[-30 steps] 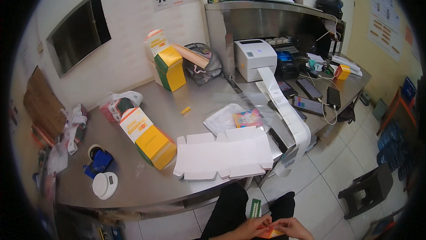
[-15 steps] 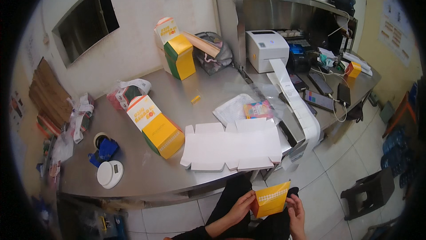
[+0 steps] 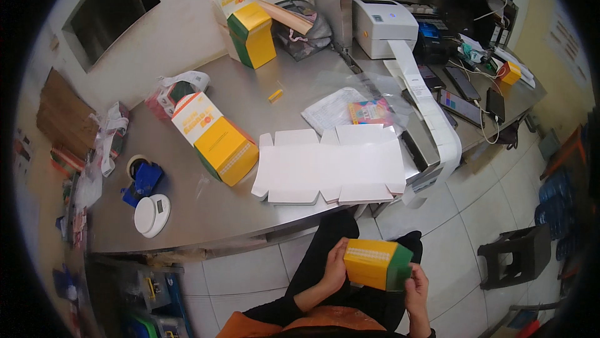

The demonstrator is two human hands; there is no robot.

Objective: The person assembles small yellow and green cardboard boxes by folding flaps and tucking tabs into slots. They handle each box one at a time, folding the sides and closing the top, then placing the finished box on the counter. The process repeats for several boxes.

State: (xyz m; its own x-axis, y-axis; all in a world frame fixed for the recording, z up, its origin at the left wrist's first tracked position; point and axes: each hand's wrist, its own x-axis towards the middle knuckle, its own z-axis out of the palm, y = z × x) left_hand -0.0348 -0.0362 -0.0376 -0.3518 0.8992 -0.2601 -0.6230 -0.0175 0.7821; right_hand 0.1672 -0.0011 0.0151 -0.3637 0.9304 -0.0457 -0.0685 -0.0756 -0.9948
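Observation:
Over my lap I hold a small yellow and green carton (image 3: 372,263), lying on its side and folded into a box shape. My left hand (image 3: 334,269) is closed on its left end. At the green end, my right hand (image 3: 417,288) has its fingers closed on the edge. Just beyond, at the table's front edge, lies a stack of flat carton blanks (image 3: 331,166) with their white sides up. To the left of that stack rests a yellow, green and white carton (image 3: 228,153). Another such carton (image 3: 255,35) stands farther back by the wall.
The metal table (image 3: 187,213) carries a white scale (image 3: 152,216), a blue tape dispenser (image 3: 147,178) and a colourful packet (image 3: 369,113). At right, a label printer (image 3: 384,28) trails a long paper strip (image 3: 412,81) beside several phones (image 3: 462,108). A dark stool (image 3: 515,253) stands on the tiled floor.
The carton between my hands has gone from looking flat to box-shaped, its green end now turned right. My right hand has closed on that end. The view has tilted downward.

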